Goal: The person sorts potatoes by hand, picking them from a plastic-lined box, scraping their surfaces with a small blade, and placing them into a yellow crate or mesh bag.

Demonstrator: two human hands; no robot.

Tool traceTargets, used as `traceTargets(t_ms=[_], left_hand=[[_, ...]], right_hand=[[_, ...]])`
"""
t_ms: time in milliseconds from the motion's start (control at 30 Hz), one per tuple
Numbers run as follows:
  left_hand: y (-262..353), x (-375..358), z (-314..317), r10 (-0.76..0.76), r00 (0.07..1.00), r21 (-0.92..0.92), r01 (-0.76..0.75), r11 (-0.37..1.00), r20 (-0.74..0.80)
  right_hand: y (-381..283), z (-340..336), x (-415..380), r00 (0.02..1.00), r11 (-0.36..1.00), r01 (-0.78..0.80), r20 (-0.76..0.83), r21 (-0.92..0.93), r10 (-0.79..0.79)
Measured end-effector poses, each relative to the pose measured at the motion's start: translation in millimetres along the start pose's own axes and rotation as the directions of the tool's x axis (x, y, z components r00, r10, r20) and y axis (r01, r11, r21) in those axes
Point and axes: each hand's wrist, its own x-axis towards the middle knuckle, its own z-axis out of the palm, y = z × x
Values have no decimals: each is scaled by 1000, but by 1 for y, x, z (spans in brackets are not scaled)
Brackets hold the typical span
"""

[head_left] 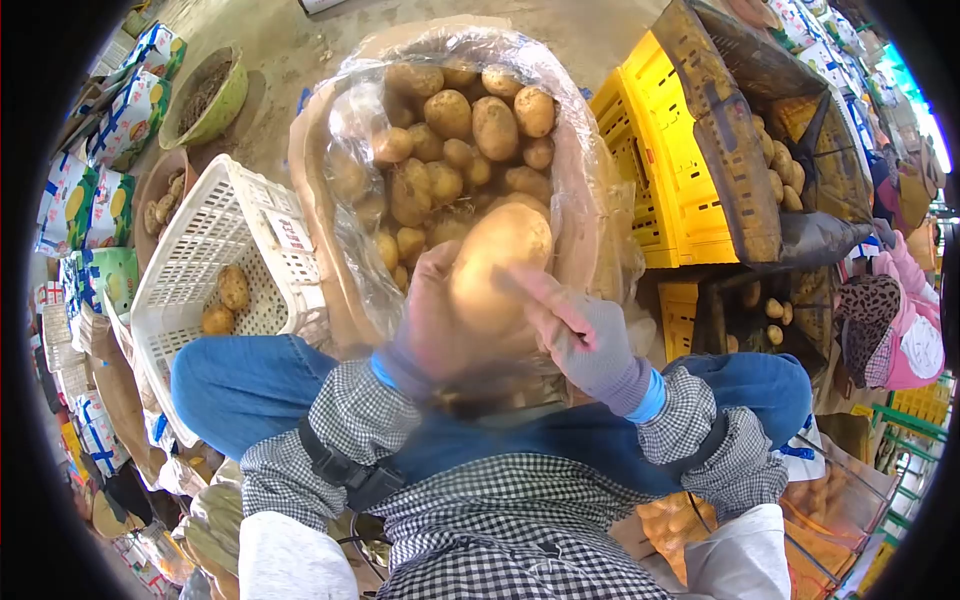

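My left hand (430, 320), in a pinkish-grey knit glove, is closed round the lower left side of a large yellow potato (505, 260). The potato is held in front of me, over the near end of a carton. My right hand (585, 335), gloved alike, has its forefinger stretched against the potato's right side. Its other fingers are curled, and a small dark spot shows by them; what they grip, if anything, I cannot make out. Behind lies the carton (590, 190), lined with clear plastic (350, 95) and filled with potatoes (448, 115). Motion blurs the left hand.
A white plastic basket (220, 195) with two potatoes (230, 288) stands at left. Yellow crates (660, 150) with dark linings and more potatoes (783, 170) are at right. A green tub (215, 100) sits back left. Another person's pink sleeve (905, 270) shows far right.
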Motion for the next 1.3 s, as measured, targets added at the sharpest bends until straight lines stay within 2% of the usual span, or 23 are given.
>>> traceTargets(t_ms=[33, 67, 100, 133, 200, 267, 333, 367, 433, 467, 500, 567, 633, 700, 767, 800, 900, 933, 967, 1033, 1100, 1200, 1300], left_hand=[[1, -1, -2, -23, 1000, 25, 23, 999, -8], [2, -2, -4, -48, 999, 48, 49, 998, -16], [2, -3, -7, -73, 997, 69, 74, 995, -21], [2, -2, -12, -79, 997, -13, 79, 997, 13], [2, 2, -18, -79, 993, -174, 93, 980, 86], [-1, -1, -9, -89, 982, -108, 108, 988, 164], [-7, -4, -6, 31, 993, 231, -57, 971, 116], [-11, -5, -8, 175, 981, 524, -190, 830, 79], [-11, -2, -16, 234, 969, 579, -233, 781, 74], [-7, 2, -25, 146, 986, 356, -167, 919, 85], [-5, 4, -27, 63, 991, 112, -76, 991, 118], [-5, 3, -29, -69, 964, -45, 84, 995, 257], [-7, 3, -29, -65, 961, -111, 98, 989, 271], [-10, 5, -28, 62, 987, -88, -49, 995, 151], [-12, -1, -20, 118, 990, 157, -130, 979, 83], [-12, -2, -16, 153, 987, 280, -162, 946, 54], [-5, 2, -34, -86, 949, -30, 100, 995, 303], [-7, 2, -34, 39, 969, 206, -91, 974, 242], [-12, 4, -32, 176, 961, 436, -254, 863, 213], [-19, -4, -15, 293, 938, 546, -346, 763, 185], [-21, -13, 1, 240, 959, 364, -281, 888, 153], [-16, -12, 5, 156, 966, 157, -190, 969, 206], [-19, -13, 11, 161, 980, 215, -183, 959, 114]], right_hand=[[-2, 1, 0, 995, 961, -90, -26, 263, 100], [-7, 0, 0, 982, 893, -166, -17, 418, 191], [-12, -1, 1, 960, 795, -227, -8, 563, 279], [-20, -8, 9, 938, 740, -286, 19, 609, 347], [-22, -8, 8, 946, 839, -303, 33, 451, 324], [-13, 6, -8, 987, 989, -147, 71, -3, 147], [-6, 1, -1, 992, 981, -119, 17, -153, 123], [-3, 0, 1, 994, 968, -104, -7, -229, 106], [-10, 3, 0, 988, 972, -149, 4, -179, 152], [-15, 4, -1, 984, 966, -164, 40, -200, 175], [-19, 5, -2, 977, 959, -176, 76, -222, 197], [-24, 8, -7, 947, 921, -176, 196, -349, 256], [-12, 12, -7, 988, 957, -92, 91, -276, 121], [-9, 14, -5, 997, 971, -79, 10, -224, 83], [-13, 13, -1, 990, 973, -140, -33, -185, 136], [-14, 14, -4, 988, 967, -148, 11, -209, 154], [-10, 15, -12, 988, 958, -118, 69, -262, 141], [-5, 12, -7, 995, 960, -73, 41, -272, 87], [-1, 8, -4, 999, 958, -29, 16, -284, 35], [5, -2, 0, 956, 956, -290, -53, -41, 288], [2, -4, 3, 910, 912, -402, -69, 87, 408], [-9, -2, 6, 914, 915, -389, -81, 107, 398], [-3, -3, 5, 921, 922, -350, -121, 164, 371]])
